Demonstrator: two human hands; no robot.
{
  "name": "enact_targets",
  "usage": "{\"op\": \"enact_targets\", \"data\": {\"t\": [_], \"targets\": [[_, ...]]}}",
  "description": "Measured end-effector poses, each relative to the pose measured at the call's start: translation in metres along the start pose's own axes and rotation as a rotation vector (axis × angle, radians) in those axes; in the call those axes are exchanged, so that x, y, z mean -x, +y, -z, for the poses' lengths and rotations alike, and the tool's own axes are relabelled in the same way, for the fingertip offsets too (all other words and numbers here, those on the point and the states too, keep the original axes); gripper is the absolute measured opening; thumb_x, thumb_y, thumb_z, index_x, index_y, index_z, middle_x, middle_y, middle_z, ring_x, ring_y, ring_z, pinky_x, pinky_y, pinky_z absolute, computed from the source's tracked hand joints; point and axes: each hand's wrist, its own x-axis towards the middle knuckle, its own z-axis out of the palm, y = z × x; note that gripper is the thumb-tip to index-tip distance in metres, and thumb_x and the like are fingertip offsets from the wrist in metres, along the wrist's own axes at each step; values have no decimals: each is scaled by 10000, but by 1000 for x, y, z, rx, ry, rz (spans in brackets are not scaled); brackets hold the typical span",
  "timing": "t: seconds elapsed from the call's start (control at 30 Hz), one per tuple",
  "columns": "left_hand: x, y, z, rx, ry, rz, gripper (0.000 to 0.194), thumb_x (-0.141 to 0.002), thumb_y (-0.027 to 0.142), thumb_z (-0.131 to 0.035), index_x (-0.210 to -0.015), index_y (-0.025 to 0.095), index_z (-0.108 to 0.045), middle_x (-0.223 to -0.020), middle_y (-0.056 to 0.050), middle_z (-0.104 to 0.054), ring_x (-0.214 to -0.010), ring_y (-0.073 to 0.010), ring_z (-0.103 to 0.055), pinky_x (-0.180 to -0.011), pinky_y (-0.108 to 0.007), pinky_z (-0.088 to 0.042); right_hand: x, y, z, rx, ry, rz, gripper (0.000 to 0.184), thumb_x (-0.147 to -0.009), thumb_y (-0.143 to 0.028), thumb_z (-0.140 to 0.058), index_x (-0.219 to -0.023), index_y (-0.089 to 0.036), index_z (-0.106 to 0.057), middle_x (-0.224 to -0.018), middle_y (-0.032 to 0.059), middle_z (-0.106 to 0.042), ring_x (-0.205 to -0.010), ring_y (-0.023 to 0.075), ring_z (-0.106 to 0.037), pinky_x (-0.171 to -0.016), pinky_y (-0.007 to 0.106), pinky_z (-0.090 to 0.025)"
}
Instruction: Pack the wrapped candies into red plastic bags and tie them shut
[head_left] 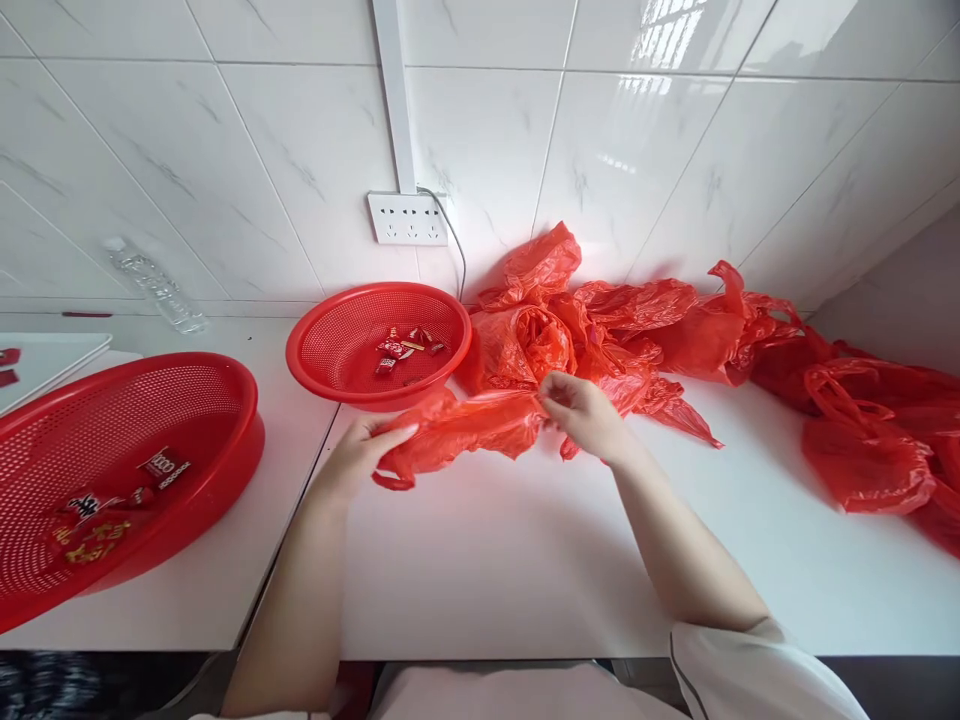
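A crumpled red plastic bag [465,428] is stretched between both hands just above the white tabletop [525,560]. My left hand [360,452] grips its left end, fingers curled round the plastic. My right hand [585,410] pinches the bag's right end, fingers closed. Right behind the bag stands a small red mesh basket [330,340] holding several small wrapped candies [403,350].
A pile of red plastic bags [675,330] spreads along the wall to the right edge. A larger red mesh basket [210,400] with several candies sits at the left. An empty clear bottle [154,285] lies by the wall. A wall socket [407,218] with a cable is behind.
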Motion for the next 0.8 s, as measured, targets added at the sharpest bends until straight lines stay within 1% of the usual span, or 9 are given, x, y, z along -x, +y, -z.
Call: {"op": "enact_targets", "data": {"t": [0.07, 0.13, 0.27, 0.3, 0.37, 0.43, 0.53, 0.7, 0.8], "targets": [[4, 6, 18, -133, -35, 115, 381, -795, 511, -657, -887, 146, -715, -682, -44, -680, -603, -209, -675, -548, -333, -578, 3, 0, 19, 134, -79, -122, 137, -813, -222, -532, -699, -205, -458, -617, -33, -516, -535, 108, -568, -472, 214, -420], [13, 13, 25, -375, -49, 98, 413, -771, 520, -684, -966, 159, -727, -804, -72, -728, -762, -259, -712, -652, -352, -586, 8, -1, 29, 293, -206, -184, 114, -791, -208, -554, -698, -207, -488, -623, -27, -550, -485, 96, -534, -400, 205, -350], [37, 36, 1, -796, 237, -414, 446, -825, 401, -657, -1244, 250, -629, -1256, -64, -651, -1199, -278, -589, -938, -359, -514, 14, -7, 28, 453, -246, -79, 51, -815, -193, -531, -785, -223, -559, -683, -32, -631, -508, 90, -538, -434, 207, -361], [40, 42, -11, -827, 219, -519, 339, -903, 334, -562, -1227, 263, -633, -1282, -50, -635, -1222, -244, -573, -994, -348, -477, 14, -10, 26, 440, -239, -50, 55, -828, -201, -523, -795, -227, -560, -693, -35, -636, -532, 95, -555, -455, 208, -378], [40, 52, -34, -847, -14, -668, 262, -952, 233, -452, -1086, 265, -675, -1186, -27, -675, -1113, -194, -627, -963, -304, -476, 14, -15, 23, 396, -245, -19, 59, -850, -226, -519, -806, -227, -558, -710, -35, -640, -551, 100, -572, -473, 213, -395], [28, 55, -51, -951, -141, -585, 303, -929, 138, -406, -1043, 241, -668, -1010, -37, -718, -908, -189, -678, -835, -304, -505, 12, -19, 23, 369, -253, 18, 64, -863, -237, -521, -816, -224, -564, -702, -34, -633, -533, 98, -566, -476, 216, -396], [0, 44, -61, -1229, -253, -244, 247, -783, 32, -480, -831, 184, -669, -652, -55, -664, -577, -220, -628, -619, -333, -466, 11, -25, 26, 427, -249, 83, 95, -875, -206, -512, -814, -221, -583, -676, -32, -608, -524, 100, -551, -488, 221, -390], [-23, 13, -70, -1221, -213, -138, 140, -645, 64, -626, -744, 161, -642, -689, -117, -660, -664, -305, -646, -638, -377, -443, 24, -45, 9, 534, 22, 346, 96, -913, -181, -540, -978, -204, -606, -982, 57, -644, -787, 157, -636, -658, 264, -480], [-23, -2, -80, -1123, -196, -113, 101, -693, 151, -628, -605, 179, -588, -616, -102, -617, -668, -305, -633, -671, -390, -440, 26, -52, -28, 478, -192, 526, 170, -971, -138, -439, -1057, -179, -580, -1009, 72, -665, -852, 152, -648, -737, 258, -501]]}}
